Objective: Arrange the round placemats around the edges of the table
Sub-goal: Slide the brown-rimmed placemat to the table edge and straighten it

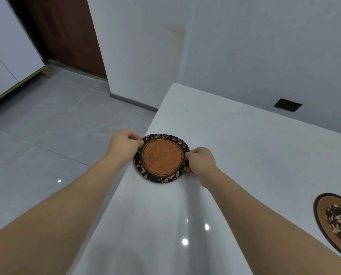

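A round placemat [161, 157] with an orange centre and a black leaf-patterned border lies at the left edge of the glossy white table [245, 147]. My left hand [125, 144] pinches its upper left rim, out over the table's edge. My right hand [200, 161] pinches its right rim. The mat looks flat on the tabletop, its left rim slightly past the edge. A second round placemat [336, 221], orange with a dark speckled centre and black rim, lies at the right, cut off by the frame.
The table's far side meets a white wall with a black rectangular opening [287, 105]. Left of the table is grey tiled floor [46, 126], with a white cabinet [9, 56] and a dark brown door [62, 30] beyond.
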